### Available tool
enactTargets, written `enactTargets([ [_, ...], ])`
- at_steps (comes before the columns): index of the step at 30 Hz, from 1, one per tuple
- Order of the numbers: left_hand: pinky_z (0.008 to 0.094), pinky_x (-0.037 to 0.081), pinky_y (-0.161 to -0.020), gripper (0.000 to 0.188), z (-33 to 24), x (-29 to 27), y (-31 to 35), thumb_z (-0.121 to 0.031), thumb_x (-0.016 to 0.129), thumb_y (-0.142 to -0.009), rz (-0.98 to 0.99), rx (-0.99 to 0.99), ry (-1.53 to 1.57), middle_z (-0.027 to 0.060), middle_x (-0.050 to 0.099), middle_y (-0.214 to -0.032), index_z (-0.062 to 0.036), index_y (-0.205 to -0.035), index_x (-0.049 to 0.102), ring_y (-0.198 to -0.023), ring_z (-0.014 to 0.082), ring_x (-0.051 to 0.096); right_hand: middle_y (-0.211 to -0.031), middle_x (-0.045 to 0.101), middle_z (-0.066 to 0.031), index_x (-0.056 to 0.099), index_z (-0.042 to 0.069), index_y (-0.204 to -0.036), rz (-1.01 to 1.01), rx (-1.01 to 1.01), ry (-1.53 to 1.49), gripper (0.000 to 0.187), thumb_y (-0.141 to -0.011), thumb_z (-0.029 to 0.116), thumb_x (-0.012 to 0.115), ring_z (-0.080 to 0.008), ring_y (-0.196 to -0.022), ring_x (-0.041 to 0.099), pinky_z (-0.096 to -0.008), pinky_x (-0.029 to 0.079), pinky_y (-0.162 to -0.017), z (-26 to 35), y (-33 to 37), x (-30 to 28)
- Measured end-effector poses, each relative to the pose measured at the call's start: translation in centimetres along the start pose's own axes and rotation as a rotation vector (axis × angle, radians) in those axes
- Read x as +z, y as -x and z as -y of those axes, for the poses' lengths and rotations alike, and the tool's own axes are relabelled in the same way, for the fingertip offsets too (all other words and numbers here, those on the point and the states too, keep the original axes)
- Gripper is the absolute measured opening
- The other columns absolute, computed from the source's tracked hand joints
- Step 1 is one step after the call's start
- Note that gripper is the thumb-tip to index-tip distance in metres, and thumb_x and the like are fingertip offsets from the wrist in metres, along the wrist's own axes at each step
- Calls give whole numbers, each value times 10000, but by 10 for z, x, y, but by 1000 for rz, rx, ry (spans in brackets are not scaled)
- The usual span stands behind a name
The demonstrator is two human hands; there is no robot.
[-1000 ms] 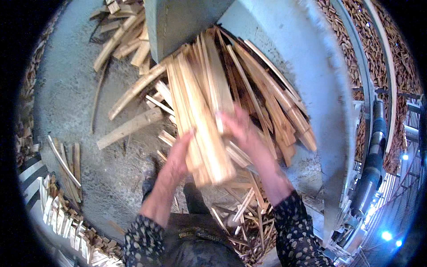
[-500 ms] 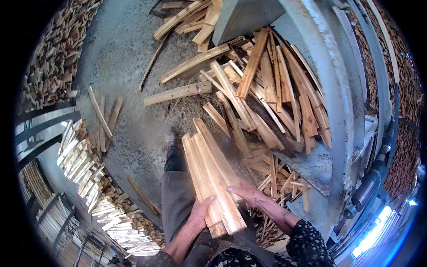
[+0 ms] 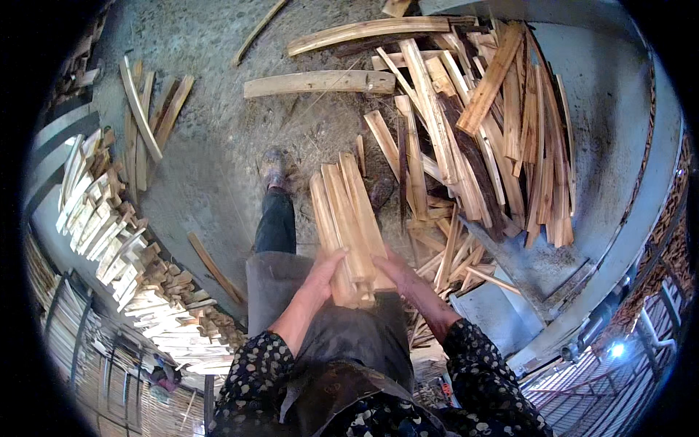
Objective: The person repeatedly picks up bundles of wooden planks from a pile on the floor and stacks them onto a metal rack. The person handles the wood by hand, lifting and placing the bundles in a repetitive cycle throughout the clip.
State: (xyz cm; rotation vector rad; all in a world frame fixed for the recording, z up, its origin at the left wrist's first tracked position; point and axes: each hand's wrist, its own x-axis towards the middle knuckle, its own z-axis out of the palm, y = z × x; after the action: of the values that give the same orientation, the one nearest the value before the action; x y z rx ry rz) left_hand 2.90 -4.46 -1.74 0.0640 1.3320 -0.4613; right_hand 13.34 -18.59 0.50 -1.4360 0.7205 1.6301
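Observation:
Between my two hands is a bundle of pale wooden slats, held lengthwise above my lap and pointing away from me. My left hand grips the bundle's left side, its thumb on top near the close end. On the right side, my right hand is closed on the same slats, thumb also up; its other fingers are hidden beneath. A heap of loose slats lies just ahead to the right, some with dark bark edges.
Shorter offcuts lie beside my right forearm. A long stacked row of slats curves along the left. Several loose slats rest on the floor at the far left, and a single board lies ahead. A grey metal panel stands behind the heap.
My view has turned and tipped further down. Both hands keep their hold on the slats, which now point more straight ahead and sit more evenly together.

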Motion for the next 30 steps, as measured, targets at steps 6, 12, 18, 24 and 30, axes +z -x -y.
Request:
enactTargets([
  [6, 425, 495, -806, 539, -51, 16, 54, -171, 561, -784, 110, 52, 19, 157, 473, -1116, -16, -1231, 303, -998, 271, 527, -1170, 479, -128, 237, 36, -1320, -35, 68, -51, 605, -792, 51, 532, -199, -1061, 474, -321, 394, -902, 58, 39, 55],
  [12, 369, 427, -899, 646, -63, 32, 114, -142, 556, -743, 134, 276, -113, 180, 433, -1176, 13, -1284, 238, -1076, 262, 467, -1216, 428, -123, 214, 29, -1329, -33, -322, 93, 612, -797, 62, 516, -179, -1126, 400, -310, 311, -966, 96, 106, 91],
  [18, 372, 376, -956, 835, -111, 54, 168, -134, 604, -675, 169, 380, -175, 249, 365, -1241, 26, -1341, 127, -1137, 312, 409, -1272, 377, -148, 155, -5, -1350, -64, -502, 272, 649, -797, 64, 489, -204, -1166, 370, -322, 293, -986, 149, 149, 126],
  [24, 339, 317, -974, 844, -165, 66, 255, -201, 675, -670, 304, 758, -277, 172, 392, -1247, -2, -1336, 196, -1146, 243, 399, -1246, 415, -153, 231, -8, -1325, -33, -870, 407, 619, -796, 136, 520, -241, -1130, 423, -362, 350, -949, 197, 216, 195],
  [30, 351, 286, -993, 936, -222, 90, 391, -459, 684, -634, 437, 1331, -342, 145, 363, -1305, -18, -1340, 255, -1207, 229, 344, -1230, 428, -146, 232, -13, -1324, 132, -1330, 385, 578, -834, 132, 501, -232, -1101, 446, -343, 392, -910, 264, 257, 262],
])
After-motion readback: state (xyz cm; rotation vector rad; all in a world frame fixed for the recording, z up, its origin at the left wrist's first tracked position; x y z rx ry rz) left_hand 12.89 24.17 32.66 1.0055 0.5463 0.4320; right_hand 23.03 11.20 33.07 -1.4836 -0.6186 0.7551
